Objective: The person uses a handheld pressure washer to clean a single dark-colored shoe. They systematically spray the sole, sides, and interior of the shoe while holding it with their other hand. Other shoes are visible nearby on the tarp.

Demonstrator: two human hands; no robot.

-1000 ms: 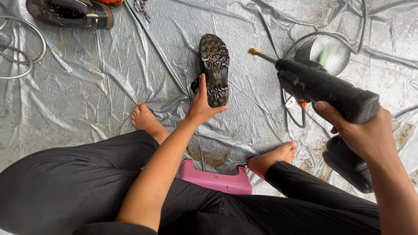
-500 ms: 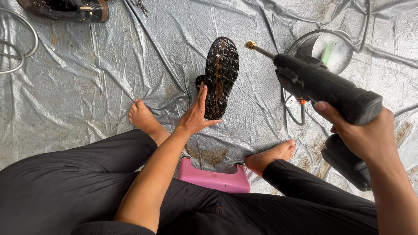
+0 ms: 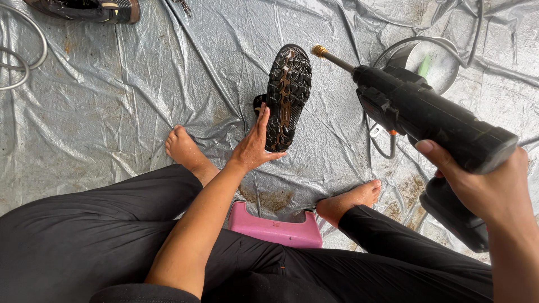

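A black shoe (image 3: pixel 287 95) lies sole-up on the grey plastic sheet (image 3: pixel 140 90), its lugged tread showing brown dirt. My left hand (image 3: pixel 254 146) rests flat against the shoe's heel end, fingers straight and together. My right hand (image 3: pixel 487 185) grips the handle of a black spray gun (image 3: pixel 426 120) with a brass nozzle (image 3: pixel 320 51). The nozzle tip hovers just right of the shoe's toe, apart from it. A battery block sits under the gun's handle, partly hidden by my hand.
I sit on a low pink stool (image 3: pixel 275 229), bare feet (image 3: pixel 185 148) (image 3: pixel 348 203) on the sheet. Another dark shoe (image 3: pixel 90 8) lies at the top left. A metal bowl (image 3: pixel 429 64) with a green item and hoses (image 3: pixel 22 62) lie around.
The shoe has turned slightly, its toe leaning more to the right. The spray gun has shifted a little left toward the shoe. My left hand stays at the heel.
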